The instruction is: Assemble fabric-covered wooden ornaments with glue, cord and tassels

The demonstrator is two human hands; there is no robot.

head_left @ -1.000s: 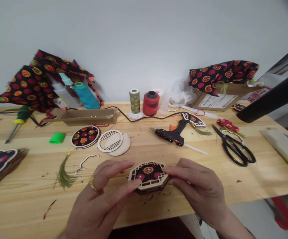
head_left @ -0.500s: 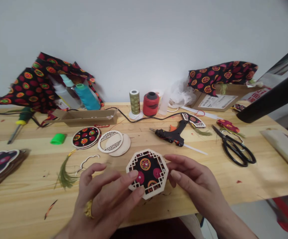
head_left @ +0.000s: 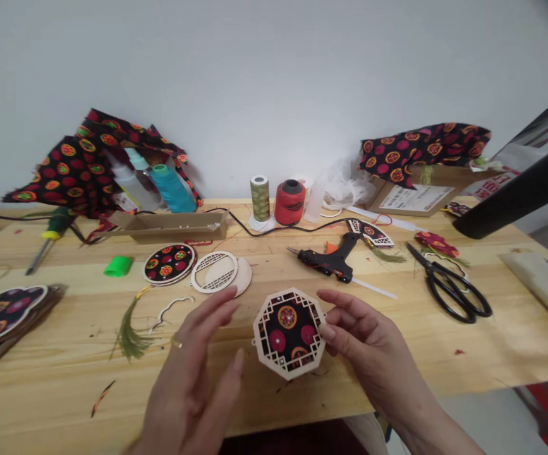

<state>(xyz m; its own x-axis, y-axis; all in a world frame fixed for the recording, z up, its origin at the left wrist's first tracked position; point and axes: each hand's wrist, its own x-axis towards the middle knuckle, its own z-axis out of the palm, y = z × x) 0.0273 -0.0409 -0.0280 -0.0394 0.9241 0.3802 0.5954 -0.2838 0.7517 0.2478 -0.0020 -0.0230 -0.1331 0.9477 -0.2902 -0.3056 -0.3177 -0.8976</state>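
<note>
An octagonal wooden lattice frame (head_left: 289,333) with black patterned fabric behind it is held above the table's front part. My right hand (head_left: 373,354) pinches its right edge between thumb and fingers. To the left of the frame, my left hand (head_left: 198,373) is apart from it, fingers spread, holding nothing. A gold ring shows on that hand. Behind the hands lie a round fabric piece (head_left: 169,263), a round lattice ring (head_left: 196,278) and a plain wooden disc (head_left: 245,275).
A black glue gun (head_left: 325,262) and black scissors (head_left: 454,291) lie to the right. A green tassel (head_left: 129,335), a screwdriver (head_left: 43,248) and a cardboard tray (head_left: 174,229) are at the left. Thread spools (head_left: 289,203) stand near the wall.
My left hand has let go of the octagonal frame and moved left, its fingers opening. My right hand has taken hold of the frame's right edge. The view has shifted slightly.
</note>
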